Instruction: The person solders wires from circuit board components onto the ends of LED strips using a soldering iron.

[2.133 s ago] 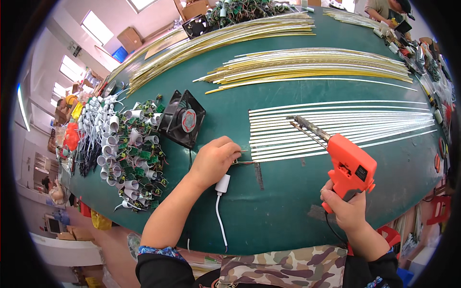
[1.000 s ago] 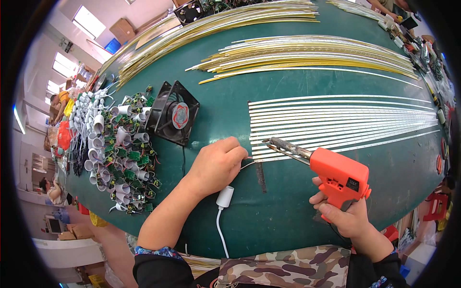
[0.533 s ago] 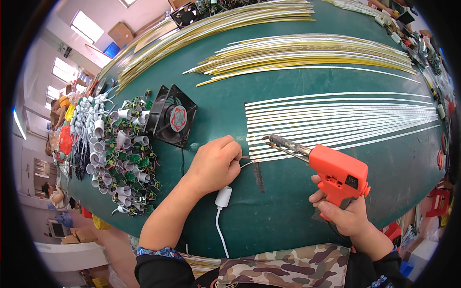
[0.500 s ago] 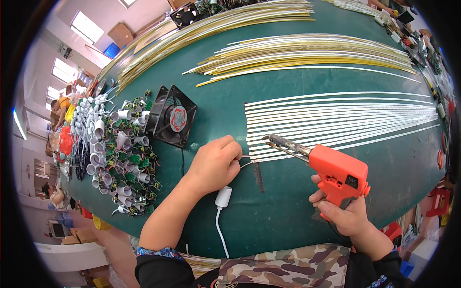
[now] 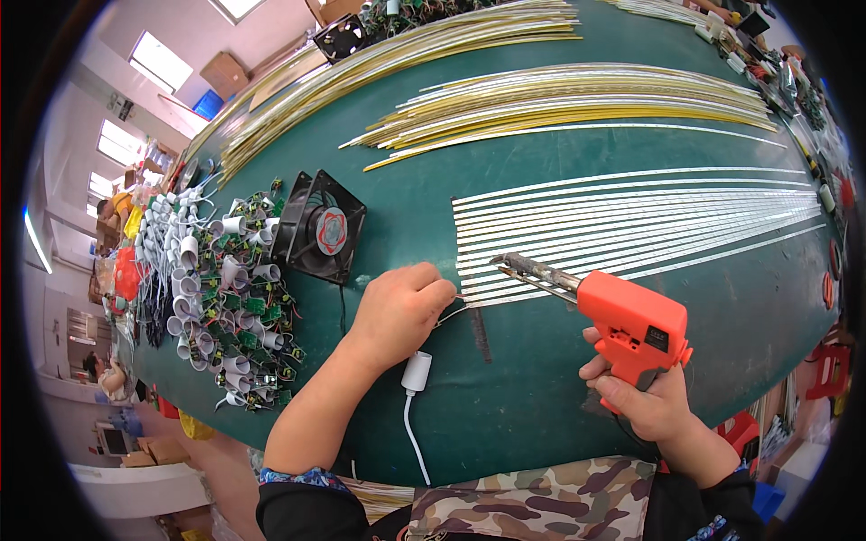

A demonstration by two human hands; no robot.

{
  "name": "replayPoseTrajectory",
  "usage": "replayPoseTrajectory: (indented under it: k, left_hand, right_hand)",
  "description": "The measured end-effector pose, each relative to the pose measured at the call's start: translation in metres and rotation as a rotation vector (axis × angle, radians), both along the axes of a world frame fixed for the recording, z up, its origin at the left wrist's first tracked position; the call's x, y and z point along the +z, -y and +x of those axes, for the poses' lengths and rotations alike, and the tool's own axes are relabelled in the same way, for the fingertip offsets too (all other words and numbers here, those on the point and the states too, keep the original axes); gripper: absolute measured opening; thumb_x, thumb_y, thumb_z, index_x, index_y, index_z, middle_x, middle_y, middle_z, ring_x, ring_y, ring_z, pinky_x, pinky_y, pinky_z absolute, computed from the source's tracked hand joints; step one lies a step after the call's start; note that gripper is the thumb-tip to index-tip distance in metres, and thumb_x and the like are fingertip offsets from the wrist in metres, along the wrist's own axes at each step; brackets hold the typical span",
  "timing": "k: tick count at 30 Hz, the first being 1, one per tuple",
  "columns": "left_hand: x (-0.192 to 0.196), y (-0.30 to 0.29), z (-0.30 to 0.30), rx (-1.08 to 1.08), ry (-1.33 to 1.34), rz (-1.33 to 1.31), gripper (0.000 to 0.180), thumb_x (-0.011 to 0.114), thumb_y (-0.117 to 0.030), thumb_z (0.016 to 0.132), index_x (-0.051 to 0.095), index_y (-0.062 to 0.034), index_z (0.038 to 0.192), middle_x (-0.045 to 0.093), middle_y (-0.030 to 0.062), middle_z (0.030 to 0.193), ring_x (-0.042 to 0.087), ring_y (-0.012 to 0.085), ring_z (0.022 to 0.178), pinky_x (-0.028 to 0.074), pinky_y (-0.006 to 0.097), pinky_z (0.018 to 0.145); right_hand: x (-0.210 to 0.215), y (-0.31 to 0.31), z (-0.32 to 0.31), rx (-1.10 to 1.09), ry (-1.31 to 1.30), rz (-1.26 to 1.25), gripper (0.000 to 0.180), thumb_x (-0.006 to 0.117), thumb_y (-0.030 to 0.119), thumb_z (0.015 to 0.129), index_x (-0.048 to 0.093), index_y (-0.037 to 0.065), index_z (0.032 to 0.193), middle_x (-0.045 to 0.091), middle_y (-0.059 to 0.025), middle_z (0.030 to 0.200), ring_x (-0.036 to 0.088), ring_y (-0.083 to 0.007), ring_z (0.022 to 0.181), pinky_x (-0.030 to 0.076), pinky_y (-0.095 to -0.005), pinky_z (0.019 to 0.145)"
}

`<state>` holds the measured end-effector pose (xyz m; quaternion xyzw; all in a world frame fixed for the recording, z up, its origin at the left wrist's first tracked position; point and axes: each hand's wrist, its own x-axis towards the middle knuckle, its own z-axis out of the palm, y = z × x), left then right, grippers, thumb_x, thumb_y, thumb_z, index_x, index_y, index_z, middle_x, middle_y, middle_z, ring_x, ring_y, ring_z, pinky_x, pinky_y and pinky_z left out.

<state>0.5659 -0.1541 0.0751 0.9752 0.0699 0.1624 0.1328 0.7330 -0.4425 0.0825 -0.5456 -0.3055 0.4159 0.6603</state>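
My right hand [image 5: 642, 397] grips an orange soldering gun [image 5: 631, 320] whose metal tip [image 5: 505, 263] points left at the near ends of a row of white light strips [image 5: 631, 225] on the green table [image 5: 541, 406]. My left hand [image 5: 401, 307] is closed on thin wires [image 5: 451, 311] at the end of the nearest strip, a short way left of the tip. A white cable with a cylindrical plug [image 5: 415, 371] runs from under that hand toward me.
A black square fan [image 5: 320, 227] lies left of my left hand. Beyond it a heap of small green circuit boards with white caps [image 5: 225, 307]. Bundles of yellow and white strips [image 5: 559, 95] cross the far table. A dark scorch mark [image 5: 480, 332] lies between my hands.
The soldering gun has come left and down from the strips' middle, its tip now close to my left hand. My left hand stays pinching at the strip end.
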Motion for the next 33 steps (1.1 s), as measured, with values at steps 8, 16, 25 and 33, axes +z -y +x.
replayPoseTrajectory:
  k: [8, 16, 25, 33]
  left_hand:
    - [0.000, 0.001, -0.002, -0.033, 0.009, 0.018, 0.012, 0.072, -0.005, 0.075, 0.063, -0.0072, 0.082, 0.060, 0.0073, 0.077, 0.062, 0.0299, 0.071, 0.049, 0.041, 0.062]
    - [0.000, -0.004, -0.002, -0.072, -0.009, -0.046, 0.014, 0.072, -0.005, 0.072, 0.066, -0.0080, 0.085, 0.061, 0.0056, 0.078, 0.062, 0.0283, 0.073, 0.048, 0.041, 0.065]
    - [0.000, -0.005, -0.003, -0.093, -0.052, -0.052, 0.015, 0.074, -0.006, 0.071, 0.070, -0.0103, 0.085, 0.062, 0.0029, 0.078, 0.063, 0.0261, 0.075, 0.048, 0.040, 0.070]
    - [0.001, -0.004, 0.000, -0.086, -0.070, -0.015, 0.011, 0.073, -0.007, 0.072, 0.070, -0.0103, 0.082, 0.058, 0.0032, 0.074, 0.061, 0.0264, 0.074, 0.046, 0.040, 0.068]
  right_hand:
    - [-0.001, 0.002, -0.002, 0.005, -0.002, -0.005, 0.051, 0.069, 0.006, 0.091, 0.049, -0.001, 0.138, 0.063, -0.0143, 0.128, 0.069, -0.0170, 0.099, 0.057, -0.0314, 0.079]
    - [-0.002, 0.005, -0.002, 0.109, 0.103, -0.074, 0.054, 0.069, 0.004, 0.089, 0.048, -0.002, 0.139, 0.059, -0.0160, 0.134, 0.068, -0.0194, 0.102, 0.058, -0.0356, 0.085]
    - [-0.004, -0.006, -0.018, 0.036, 0.279, -0.024, 0.041, 0.070, 0.002, 0.087, 0.056, -0.004, 0.125, 0.067, -0.0102, 0.111, 0.067, -0.0136, 0.092, 0.056, -0.0292, 0.081]
    - [-0.016, -0.011, -0.021, 0.095, 0.450, -0.058, 0.050, 0.073, 0.003, 0.084, 0.054, -0.003, 0.130, 0.066, -0.0098, 0.095, 0.065, -0.0183, 0.079, 0.052, -0.0315, 0.071]
